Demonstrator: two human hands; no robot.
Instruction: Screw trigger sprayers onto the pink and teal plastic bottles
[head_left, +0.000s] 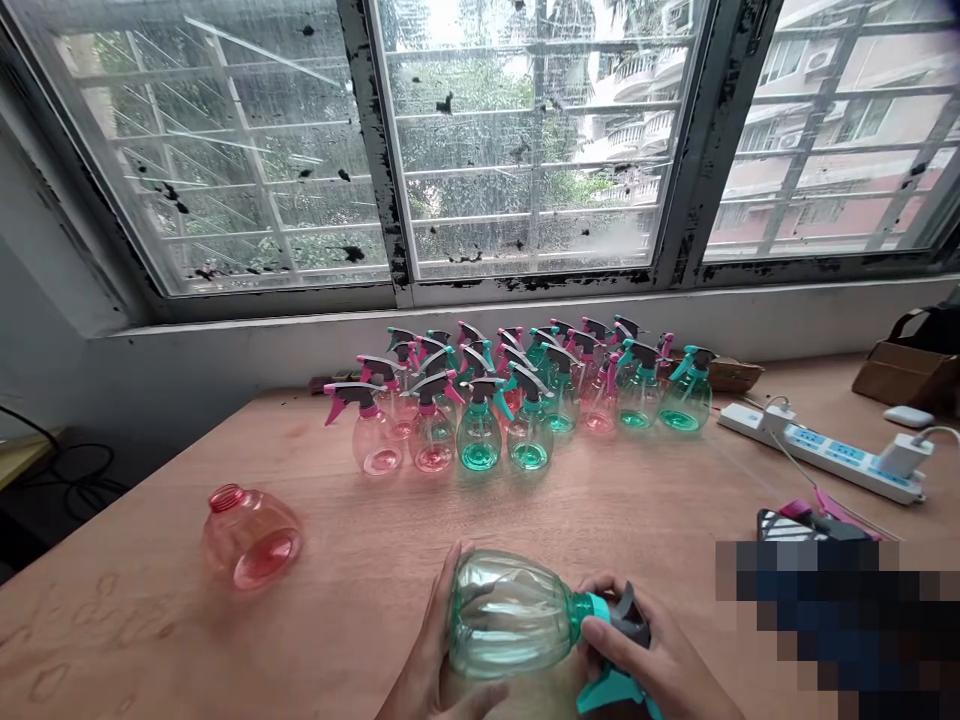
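Observation:
A clear green spray bottle lies sideways between my hands, low over the front of the table. My left hand is wrapped around the base end of the bottle. With thumb and fingers, my right hand grips the teal collar and the dark grey spray head, whose teal trigger points down. The head sits at the bottle's neck; how tightly it is screwed on cannot be told. To the left, a red bottle without a spray head lies tilted on the table.
Several pink and green spray bottles stand in a cluster at the table's back. On the right are a white power strip with plugs and cables, a pink and dark spray head, a white case and a brown box.

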